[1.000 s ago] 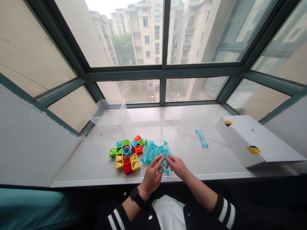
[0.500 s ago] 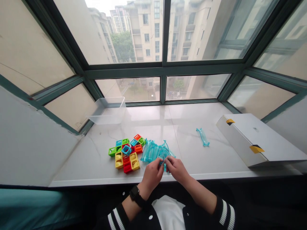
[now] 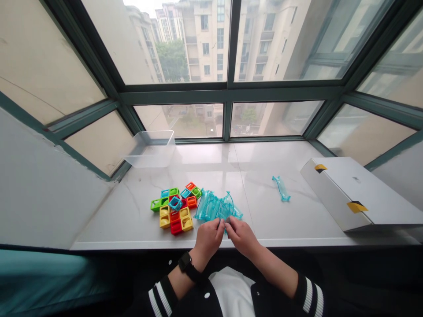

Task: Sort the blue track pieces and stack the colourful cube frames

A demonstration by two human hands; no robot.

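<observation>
My left hand point(image 3: 209, 237) and my right hand point(image 3: 243, 237) meet at the front of the sill, fingertips pinched close together. Between them runs what looks like a thin dark cord point(image 3: 232, 203), which loops over a pile of translucent teal plastic pieces point(image 3: 211, 208) just beyond my fingers. The exact ends at my fingertips are too small to make out. Left of the pile, touching or nearly touching it, lies a cluster of red, yellow, green and blue hollow plastic blocks point(image 3: 175, 217).
One single teal piece point(image 3: 281, 189) lies apart on the white sill point(image 3: 257, 167). A white box point(image 3: 360, 189) with yellow-black tabs stands at the right. A clear plastic bin point(image 3: 152, 154) sits at the back left by the window frame point(image 3: 178, 92).
The view has shifted slightly. My hands stay together at the pile with small finger movements, and the cord's loop lies a little differently over the teal pieces.
</observation>
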